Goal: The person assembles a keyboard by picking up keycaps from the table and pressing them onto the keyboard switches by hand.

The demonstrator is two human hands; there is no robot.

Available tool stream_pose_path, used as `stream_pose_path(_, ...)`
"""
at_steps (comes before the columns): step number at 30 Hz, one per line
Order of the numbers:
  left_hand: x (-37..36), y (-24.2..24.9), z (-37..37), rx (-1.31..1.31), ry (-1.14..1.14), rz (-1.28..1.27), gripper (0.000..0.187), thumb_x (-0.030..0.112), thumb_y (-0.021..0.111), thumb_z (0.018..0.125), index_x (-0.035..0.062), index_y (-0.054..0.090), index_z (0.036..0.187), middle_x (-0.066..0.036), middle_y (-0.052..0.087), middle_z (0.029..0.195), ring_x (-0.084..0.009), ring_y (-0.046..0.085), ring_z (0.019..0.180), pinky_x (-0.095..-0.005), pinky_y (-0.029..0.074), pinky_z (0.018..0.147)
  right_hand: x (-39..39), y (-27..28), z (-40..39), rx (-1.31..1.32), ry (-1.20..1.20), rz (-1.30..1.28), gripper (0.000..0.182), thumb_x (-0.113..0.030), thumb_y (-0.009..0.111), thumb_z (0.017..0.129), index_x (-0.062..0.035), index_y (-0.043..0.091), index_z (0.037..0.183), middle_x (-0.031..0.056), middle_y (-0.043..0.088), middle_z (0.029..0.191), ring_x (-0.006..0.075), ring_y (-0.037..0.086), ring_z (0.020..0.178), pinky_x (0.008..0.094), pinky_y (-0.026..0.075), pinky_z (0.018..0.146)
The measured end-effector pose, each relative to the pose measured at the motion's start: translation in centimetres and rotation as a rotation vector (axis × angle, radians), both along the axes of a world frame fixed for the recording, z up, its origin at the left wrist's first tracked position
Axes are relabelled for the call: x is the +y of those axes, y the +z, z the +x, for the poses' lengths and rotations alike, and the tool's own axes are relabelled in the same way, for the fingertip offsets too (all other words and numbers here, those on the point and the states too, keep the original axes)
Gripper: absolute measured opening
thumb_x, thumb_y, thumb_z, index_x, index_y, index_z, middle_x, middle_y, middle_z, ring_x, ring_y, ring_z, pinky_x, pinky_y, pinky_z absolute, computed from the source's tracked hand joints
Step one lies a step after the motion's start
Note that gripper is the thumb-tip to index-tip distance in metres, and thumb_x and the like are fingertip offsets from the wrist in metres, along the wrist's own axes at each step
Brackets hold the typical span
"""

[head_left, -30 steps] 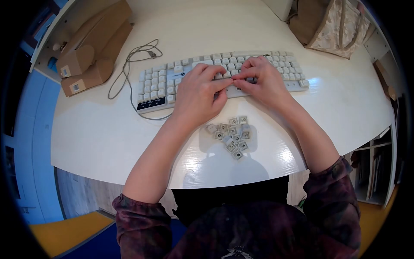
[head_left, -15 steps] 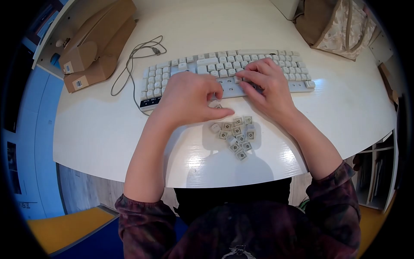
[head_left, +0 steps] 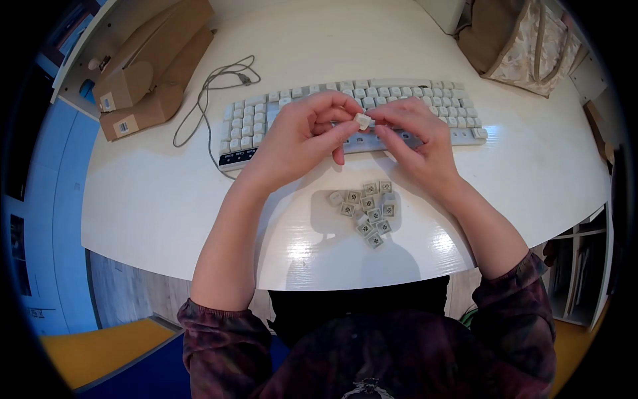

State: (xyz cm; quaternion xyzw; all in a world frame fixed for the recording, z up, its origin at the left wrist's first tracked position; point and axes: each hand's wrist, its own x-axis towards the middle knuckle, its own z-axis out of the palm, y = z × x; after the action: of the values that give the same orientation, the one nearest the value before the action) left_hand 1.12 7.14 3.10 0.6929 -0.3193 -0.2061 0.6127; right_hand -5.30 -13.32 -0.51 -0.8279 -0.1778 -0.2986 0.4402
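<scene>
My left hand [head_left: 302, 136] pinches a pale keycap [head_left: 362, 120] between thumb and forefinger, held up over the front of the keyboard [head_left: 266, 120]. From the other side, my right hand [head_left: 419, 136] has its thumb and forefinger closed at the right edge of the same keycap. Behind the fingers, the keyboard's front rows show bare key sockets, partly covered by the hands. Nearer me lies a cluster of loose keycaps [head_left: 369, 203], most with their hollow undersides up.
A grey cable [head_left: 199, 110] loops on the white desk [head_left: 166, 199] left of the keyboard. Brown cardboard [head_left: 149, 73] stands at the back left, and a brown patterned bag [head_left: 512, 46] at the back right. The desk's curved front edge is close to my body.
My left hand has lifted and moved toward the right hand, and a keycap now shows between them. The loose keycap under the left hand is gone from the desk.
</scene>
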Motion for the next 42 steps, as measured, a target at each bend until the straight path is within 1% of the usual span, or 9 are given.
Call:
stream_pose_path(1, -0.1, -0.1, 0.0, 0.029, -0.012, -0.054, 0.016, 0.008, 0.060, 0.097, -0.0007, 0.057, 0.110, -0.007, 0.069, 0.086, -0.0103, 0.064, 0.064, -0.0220, 0.048, 0.060, 0.0, 0.2, -0.1, -0.002, 0.010, -0.012, 0.022, -0.003, 0.070, 0.081, -0.0038, 0.073, 0.102, 0.0116, 0.069, 0.096, 0.0268, 0.064, 0.090, 0.0352, 0.051, 0.079)
stream_pose_path(4, -0.1, -0.2, 0.0, 0.070, -0.027, -0.072, 0.019, 0.009, 0.061, 0.097, 0.0003, 0.056, 0.112, -0.008, 0.070, 0.087, -0.0116, 0.065, 0.064, -0.0233, 0.049, 0.062, 0.0, 0.5, -0.2, -0.004, 0.030, -0.016, 0.024, -0.002, 0.072, 0.079, -0.0025, 0.072, 0.103, 0.0115, 0.069, 0.096, 0.0248, 0.065, 0.088, 0.0331, 0.054, 0.076)
stream_pose_path(7, -0.2, -0.1, -0.1, 0.117, -0.059, -0.045, 0.019, 0.009, 0.062, 0.097, 0.0028, 0.055, 0.114, -0.004, 0.069, 0.089, -0.0116, 0.065, 0.067, -0.0240, 0.050, 0.068, 0.2, 0.6, -0.3, -0.012, 0.025, 0.019, 0.025, -0.001, 0.074, 0.078, -0.0016, 0.071, 0.104, 0.0106, 0.069, 0.096, 0.0221, 0.066, 0.087, 0.0307, 0.056, 0.073)
stream_pose_path(9, -0.2, -0.1, -0.2, 0.123, -0.064, -0.054, 0.020, 0.008, 0.062, 0.097, 0.0030, 0.055, 0.115, -0.004, 0.069, 0.089, -0.0117, 0.065, 0.068, -0.0241, 0.050, 0.068, 0.2, 0.6, -0.3, -0.038, 0.017, 0.013, 0.026, 0.000, 0.075, 0.078, -0.0015, 0.071, 0.103, 0.0099, 0.069, 0.096, 0.0204, 0.066, 0.087, 0.0291, 0.056, 0.071)
stream_pose_path(19, -0.2, -0.4, -0.1, 0.136, -0.086, -0.106, 0.025, 0.004, 0.064, 0.094, 0.0024, 0.055, 0.117, -0.007, 0.070, 0.099, -0.0142, 0.067, 0.074, -0.0262, 0.052, 0.070, 0.3, 0.7, -0.4, -0.068, 0.006, 0.014, 0.022, -0.002, 0.076, 0.079, -0.0022, 0.071, 0.100, 0.0087, 0.068, 0.093, 0.0195, 0.066, 0.082, 0.0283, 0.056, 0.069)
stream_pose_path(27, -0.3, -0.6, 0.1, 0.104, -0.099, -0.127, 0.024, 0.004, 0.066, 0.093, 0.0009, 0.058, 0.114, -0.006, 0.067, 0.100, -0.0133, 0.066, 0.077, -0.0252, 0.053, 0.071, 0.2, 0.5, -0.4, -0.053, 0.011, 0.005, 0.021, -0.003, 0.077, 0.078, -0.0020, 0.071, 0.098, 0.0082, 0.068, 0.091, 0.0189, 0.067, 0.079, 0.0281, 0.055, 0.069)
stream_pose_path(31, -0.4, -0.6, 0.1, 0.088, -0.074, -0.118, 0.023, 0.004, 0.067, 0.092, 0.0005, 0.058, 0.113, -0.006, 0.066, 0.101, -0.0131, 0.066, 0.077, -0.0257, 0.054, 0.072, 0.1, 0.4, -0.3, -0.063, 0.016, 0.002, 0.023, -0.002, 0.076, 0.079, -0.0022, 0.071, 0.101, 0.0084, 0.068, 0.090, 0.0185, 0.066, 0.079, 0.0281, 0.055, 0.068)
stream_pose_path(34, -0.5, -1.1, 0.2, 0.050, -0.044, -0.128, 0.025, 0.006, 0.067, 0.091, -0.0004, 0.059, 0.114, -0.009, 0.068, 0.102, -0.0115, 0.065, 0.075, -0.0253, 0.056, 0.069, 0.2, 0.4, -0.4, -0.056, 0.016, 0.008, 0.025, -0.002, 0.075, 0.079, -0.0026, 0.071, 0.103, 0.0084, 0.068, 0.089, 0.0184, 0.066, 0.078, 0.0281, 0.054, 0.068)
stream_pose_path(42, -0.7, -1.3, 0.0, 0.057, -0.023, -0.168, 0.024, 0.005, 0.068, 0.090, 0.0003, 0.060, 0.112, -0.008, 0.068, 0.100, -0.0111, 0.065, 0.073, -0.0248, 0.055, 0.066, 0.1, 0.2, -0.3, -0.049, 0.018, 0.016, 0.026, -0.003, 0.074, 0.081, -0.0034, 0.070, 0.107, 0.0084, 0.067, 0.089, 0.0185, 0.065, 0.078, 0.0285, 0.053, 0.070)
